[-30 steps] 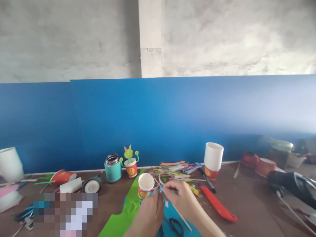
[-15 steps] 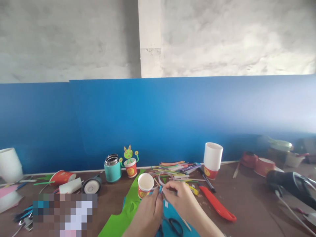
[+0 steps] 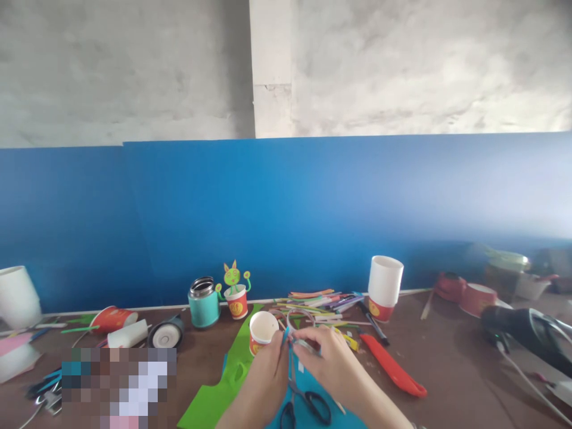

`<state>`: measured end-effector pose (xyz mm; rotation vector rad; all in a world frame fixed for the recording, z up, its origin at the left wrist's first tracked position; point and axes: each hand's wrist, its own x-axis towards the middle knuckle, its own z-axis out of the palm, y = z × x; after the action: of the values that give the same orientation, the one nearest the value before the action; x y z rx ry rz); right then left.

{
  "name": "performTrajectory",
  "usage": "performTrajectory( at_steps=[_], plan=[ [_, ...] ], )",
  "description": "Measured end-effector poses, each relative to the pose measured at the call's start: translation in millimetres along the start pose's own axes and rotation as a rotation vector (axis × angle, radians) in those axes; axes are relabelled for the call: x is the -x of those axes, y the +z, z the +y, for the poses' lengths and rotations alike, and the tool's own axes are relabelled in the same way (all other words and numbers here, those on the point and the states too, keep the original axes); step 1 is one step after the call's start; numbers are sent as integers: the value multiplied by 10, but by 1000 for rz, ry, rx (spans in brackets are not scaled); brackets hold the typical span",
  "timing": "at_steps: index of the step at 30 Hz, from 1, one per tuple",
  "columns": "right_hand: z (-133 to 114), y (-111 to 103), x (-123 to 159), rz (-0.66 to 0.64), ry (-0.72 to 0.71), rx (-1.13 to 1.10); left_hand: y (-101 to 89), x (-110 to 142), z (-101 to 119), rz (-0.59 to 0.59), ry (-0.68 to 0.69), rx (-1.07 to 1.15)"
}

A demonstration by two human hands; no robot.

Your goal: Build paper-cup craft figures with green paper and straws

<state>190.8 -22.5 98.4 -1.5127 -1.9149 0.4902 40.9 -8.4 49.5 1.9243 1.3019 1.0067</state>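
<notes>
Hands meet at the front middle of the tabletop [image 3: 447, 369], fingertips near each other. Left hand [image 3: 267, 370]: fingers nearly closed, pinching a small blue strip [image 3: 286, 335] that stands up between thumb and forefinger. Right hand [image 3: 331, 356]: fingers curled, thumb and forefinger drawn together beside the strip; whether they grip it cannot be told, the contact being small and partly hidden.

Beneath the hands: blue sheet [image 3: 342, 417], with black-handled scissors [image 3: 318, 407] on it, blades pointing away from the wearer. Green sheet [image 3: 214, 396] lies to the left, partly cut away. Open cup [image 3: 263, 326] stands upright just beyond the left hand.

Further back, left of centre: teal flask [image 3: 204, 308], upright and open, with a second cup [image 3: 237, 304] beside it bearing a green figure [image 3: 232, 277]. Pile of pens and sticks [image 3: 324, 302] lies beyond the right hand. Cup stack [image 3: 385, 285] stands upright right of the pile. Red case [image 3: 393, 366] lies flat, nearer the wearer. Cup on its side [image 3: 111, 320] noted at left.
</notes>
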Motion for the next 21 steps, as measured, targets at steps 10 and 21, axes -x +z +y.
performTrajectory(
  at_steps=[10,21],
  plan=[
    [72,-13,11,-44,-52,-85,-24,-31,14,-21,-67,69],
    [154,22,-21,-101,-50,-161,-66,-31,83,-56,-62,92]
  ],
)
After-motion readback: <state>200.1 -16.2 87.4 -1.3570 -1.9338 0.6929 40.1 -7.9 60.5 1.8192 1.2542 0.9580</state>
